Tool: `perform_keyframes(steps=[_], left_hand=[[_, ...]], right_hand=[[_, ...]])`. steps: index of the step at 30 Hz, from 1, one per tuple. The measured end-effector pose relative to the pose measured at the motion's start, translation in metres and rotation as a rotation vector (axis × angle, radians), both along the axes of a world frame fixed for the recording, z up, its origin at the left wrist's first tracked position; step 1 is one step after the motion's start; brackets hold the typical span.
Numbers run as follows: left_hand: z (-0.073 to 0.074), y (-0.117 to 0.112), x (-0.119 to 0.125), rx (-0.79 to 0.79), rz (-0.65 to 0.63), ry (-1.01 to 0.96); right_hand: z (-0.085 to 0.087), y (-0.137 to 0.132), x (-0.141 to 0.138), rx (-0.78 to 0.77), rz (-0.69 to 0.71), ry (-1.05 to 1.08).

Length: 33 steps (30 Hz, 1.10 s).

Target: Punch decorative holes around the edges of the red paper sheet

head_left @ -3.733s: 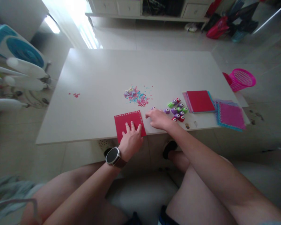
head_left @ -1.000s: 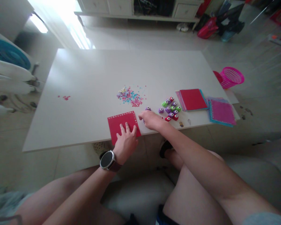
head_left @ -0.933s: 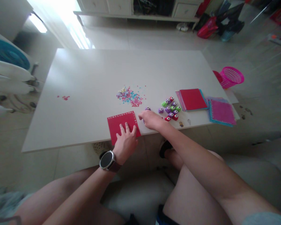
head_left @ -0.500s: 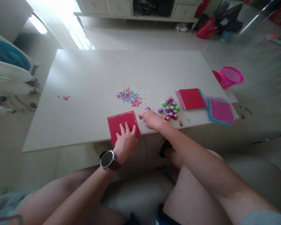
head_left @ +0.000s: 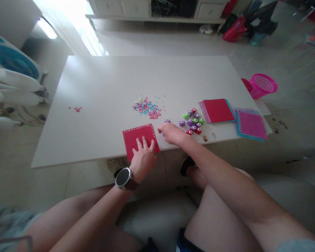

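Note:
A red square card [head_left: 132, 138] lies at the table's near edge, with small punched holes along its far and right sides. My left hand [head_left: 144, 154] rests flat on it, fingers spread. Just right of the card, my right hand [head_left: 171, 133] is closed, fingers curled down on a small paper punch; only a bit of purple shows beneath them. Behind that hand stands a purple punch [head_left: 167, 120]. Several purple, green and red punches [head_left: 195, 120] are grouped to its right. Beyond the card lies a heap of coloured paper confetti [head_left: 148, 107].
A stack of coloured cards, red on top [head_left: 218, 111], lies to the right. Past it are pink and blue cards with punched edges [head_left: 252, 125]. Red bits [head_left: 77, 109] lie on the left of the white table [head_left: 102, 84]. A pink basket [head_left: 264, 85] stands beyond the right edge.
The whole view has shifted slightly as the head turned. Both hands keep their places, the left on the red card and the right beside it.

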<state>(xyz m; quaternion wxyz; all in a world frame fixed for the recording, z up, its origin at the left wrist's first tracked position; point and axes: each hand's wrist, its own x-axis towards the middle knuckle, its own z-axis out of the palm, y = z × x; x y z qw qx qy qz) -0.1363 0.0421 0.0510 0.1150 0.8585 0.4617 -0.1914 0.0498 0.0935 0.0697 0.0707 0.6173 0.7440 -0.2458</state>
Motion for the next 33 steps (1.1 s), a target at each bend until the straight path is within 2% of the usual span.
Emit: perform_keyframes(steps=[7,16,26,33], left_hand=[[0.007,0.0,0.001,-0.022,0.012,0.011],[0.005,0.0,0.002,-0.016,0.005,0.022],[0.008,0.0,0.001,-0.019,-0.007,0.03],[0.008,0.0,0.002,-0.011,-0.008,0.028]], right_hand=[[0.004,0.001,-0.002,-0.027,-0.003,0.002],[0.017,-0.001,-0.004,-0.036,-0.03,-0.094],[0.005,0.002,0.0,-0.011,-0.002,-0.085],[0.009,0.002,-0.002,-0.019,-0.031,-0.098]])
